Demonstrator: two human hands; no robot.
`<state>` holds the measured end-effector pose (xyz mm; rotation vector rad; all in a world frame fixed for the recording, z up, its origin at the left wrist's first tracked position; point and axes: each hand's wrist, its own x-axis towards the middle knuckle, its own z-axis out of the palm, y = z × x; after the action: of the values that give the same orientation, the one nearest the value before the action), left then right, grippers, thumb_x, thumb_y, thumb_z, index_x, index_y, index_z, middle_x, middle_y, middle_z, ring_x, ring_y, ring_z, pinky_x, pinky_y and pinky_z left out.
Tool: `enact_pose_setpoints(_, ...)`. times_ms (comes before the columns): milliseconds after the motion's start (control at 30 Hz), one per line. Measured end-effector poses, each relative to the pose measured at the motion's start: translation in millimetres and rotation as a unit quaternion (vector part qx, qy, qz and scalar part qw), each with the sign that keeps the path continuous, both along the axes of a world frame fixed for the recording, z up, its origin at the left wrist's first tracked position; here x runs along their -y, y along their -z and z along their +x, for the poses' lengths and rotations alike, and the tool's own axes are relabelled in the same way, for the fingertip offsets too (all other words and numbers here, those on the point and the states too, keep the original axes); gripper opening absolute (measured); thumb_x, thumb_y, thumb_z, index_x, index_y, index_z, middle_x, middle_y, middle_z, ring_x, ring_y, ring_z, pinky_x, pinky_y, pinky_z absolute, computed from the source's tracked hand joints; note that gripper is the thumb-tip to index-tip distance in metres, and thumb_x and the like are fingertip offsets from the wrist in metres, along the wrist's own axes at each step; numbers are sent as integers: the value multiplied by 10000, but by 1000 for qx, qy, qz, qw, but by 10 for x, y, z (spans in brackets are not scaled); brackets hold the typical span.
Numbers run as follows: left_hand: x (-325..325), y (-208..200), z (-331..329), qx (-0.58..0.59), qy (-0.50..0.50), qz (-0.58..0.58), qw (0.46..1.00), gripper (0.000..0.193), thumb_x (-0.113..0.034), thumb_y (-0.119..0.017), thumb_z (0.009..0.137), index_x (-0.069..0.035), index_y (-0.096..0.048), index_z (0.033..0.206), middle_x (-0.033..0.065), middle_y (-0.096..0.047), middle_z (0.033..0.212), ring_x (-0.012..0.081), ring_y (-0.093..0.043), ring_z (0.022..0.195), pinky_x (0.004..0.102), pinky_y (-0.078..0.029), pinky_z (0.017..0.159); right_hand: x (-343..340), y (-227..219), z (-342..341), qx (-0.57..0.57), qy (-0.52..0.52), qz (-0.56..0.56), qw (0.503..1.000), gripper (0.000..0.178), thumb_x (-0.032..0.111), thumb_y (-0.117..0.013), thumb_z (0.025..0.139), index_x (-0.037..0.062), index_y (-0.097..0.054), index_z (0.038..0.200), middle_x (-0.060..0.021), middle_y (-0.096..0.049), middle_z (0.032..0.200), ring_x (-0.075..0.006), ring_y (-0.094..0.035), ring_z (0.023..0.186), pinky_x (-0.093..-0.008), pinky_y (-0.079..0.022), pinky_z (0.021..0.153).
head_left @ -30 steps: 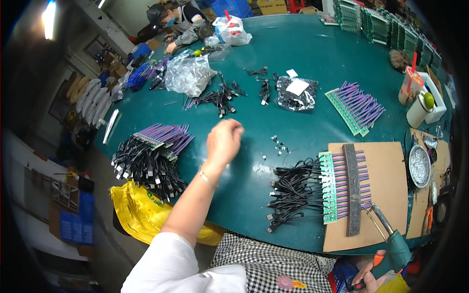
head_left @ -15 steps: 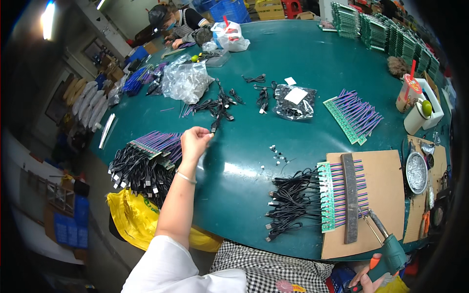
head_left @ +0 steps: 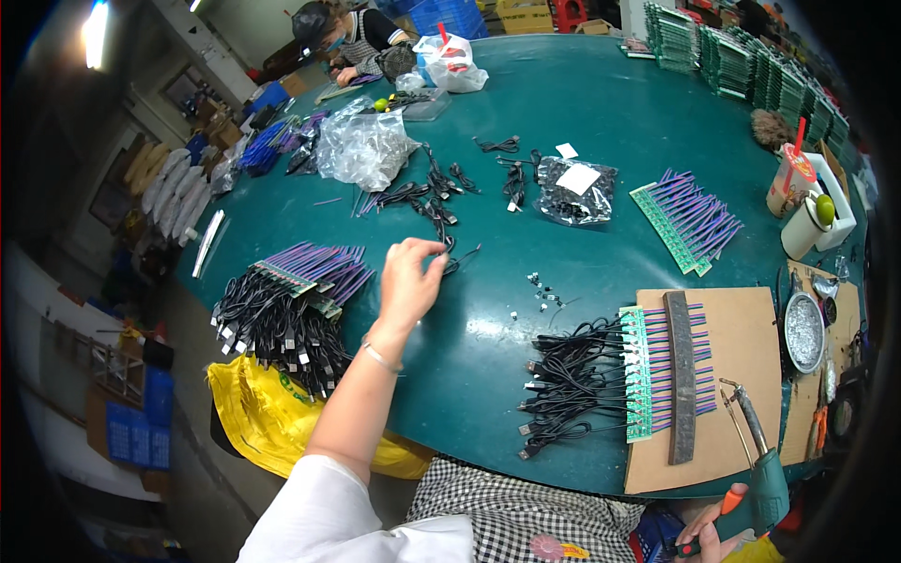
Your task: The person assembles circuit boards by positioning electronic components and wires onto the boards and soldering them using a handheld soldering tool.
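Observation:
My left hand (head_left: 411, 283) reaches over the green table with its fingers pinched on a black USB cable (head_left: 460, 261), beside a loose pile of such cables (head_left: 434, 188). In my right hand (head_left: 710, 540), at the lower right, is a green soldering gun (head_left: 768, 493) with an orange trigger. Its tip points up over a cardboard sheet (head_left: 741, 375), apart from the work there. On the cardboard lies a row of green circuit boards (head_left: 637, 375) with black cables (head_left: 574, 385) on the left and purple wires on the right. A dark bar (head_left: 679, 375) presses across the wires.
A heap of wired boards and cables (head_left: 286, 319) sits at the left edge above a yellow bag (head_left: 267, 413). More boards with purple wires (head_left: 690, 220), a bag of black parts (head_left: 577, 192) and a metal dish (head_left: 803, 333) lie to the right. Another person (head_left: 347, 42) works at the far side.
My left hand has moved right and slightly nearer, with the black cable at its fingertips. The soldering gun's tip has shifted right, away from the wires.

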<state>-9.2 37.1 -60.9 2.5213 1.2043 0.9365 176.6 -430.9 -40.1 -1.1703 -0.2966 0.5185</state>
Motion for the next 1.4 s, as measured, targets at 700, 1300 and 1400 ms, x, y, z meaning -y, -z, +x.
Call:
enact_pose_setpoints(700,-18,-302,535,294,52,-117,947,117,-91,-500,899,-16,-528,813,23,-552,682,100,-528,642,259,-455,609,-245,-90,-19,60,8,5,998,581,102,-626,709,-82,-314,1164,-85,-455,528,-127,-413,356,-204,-376,305)
enact_pose_setpoints(1300,2168,-693,852,-4,349,-572,742,112,-61,-541,859,14,-571,781,-60,-473,573,-9,-347,507,170,-282,451,-725,-63,-53,120,-113,-16,986,557,-103,-597,753,-20,-352,1246,-123,-567,990,-137,-576,724,-224,-479,630)
enact_pose_setpoints(1400,2258,-714,902,-31,360,-550,753,95,-50,-565,835,13,-572,764,-34,-481,534,2,-374,485,184,-309,433,-755,-43,-84,137,-134,-49,980,475,-103,-595,763,-17,-418,1195,-99,-575,956,-115,-556,759,-213,-464,634)
